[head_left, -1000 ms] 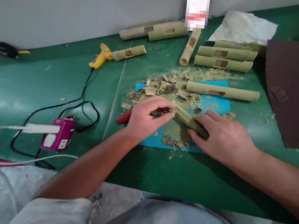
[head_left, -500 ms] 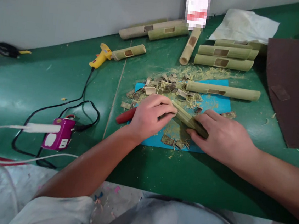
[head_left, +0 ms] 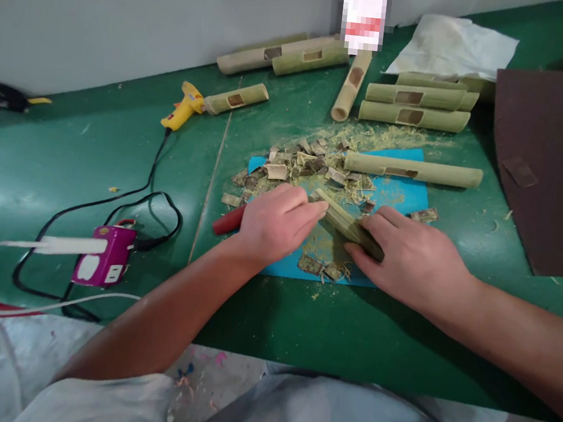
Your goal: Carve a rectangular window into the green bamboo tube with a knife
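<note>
Left hand (head_left: 278, 221): fingers have drawn closed at the far end of the bamboo piece (head_left: 343, 223), closing the earlier gap at the thumb; handwork there appears ongoing. Whether they grip it cannot be told. Right hand (head_left: 415, 255): fingers clamped round its near end. Piece: pale green, ridged lengthwise, slanting over the blue sheet (head_left: 280, 266)

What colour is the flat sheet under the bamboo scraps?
The flat sheet is bright blue; it shows best in the head view.
</note>
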The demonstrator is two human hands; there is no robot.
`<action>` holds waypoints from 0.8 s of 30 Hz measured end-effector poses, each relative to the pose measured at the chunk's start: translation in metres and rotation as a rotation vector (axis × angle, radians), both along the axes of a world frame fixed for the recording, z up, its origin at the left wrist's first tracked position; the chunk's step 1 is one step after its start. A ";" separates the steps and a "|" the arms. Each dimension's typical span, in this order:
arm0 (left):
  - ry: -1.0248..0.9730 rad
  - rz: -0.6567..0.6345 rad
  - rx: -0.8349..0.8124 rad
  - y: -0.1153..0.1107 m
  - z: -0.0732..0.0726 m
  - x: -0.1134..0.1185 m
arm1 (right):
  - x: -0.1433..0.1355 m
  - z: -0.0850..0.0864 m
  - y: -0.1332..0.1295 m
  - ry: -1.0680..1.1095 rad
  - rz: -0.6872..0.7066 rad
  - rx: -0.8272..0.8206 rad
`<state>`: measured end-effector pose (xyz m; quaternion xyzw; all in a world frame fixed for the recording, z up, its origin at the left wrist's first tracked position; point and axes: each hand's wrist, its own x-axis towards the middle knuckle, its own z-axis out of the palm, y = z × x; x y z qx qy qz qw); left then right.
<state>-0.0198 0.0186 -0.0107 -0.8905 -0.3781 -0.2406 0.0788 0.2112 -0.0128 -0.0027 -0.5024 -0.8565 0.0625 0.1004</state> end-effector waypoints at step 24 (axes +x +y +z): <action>-0.105 -0.072 -0.177 -0.002 -0.001 0.010 | -0.009 0.001 -0.004 0.007 -0.036 -0.005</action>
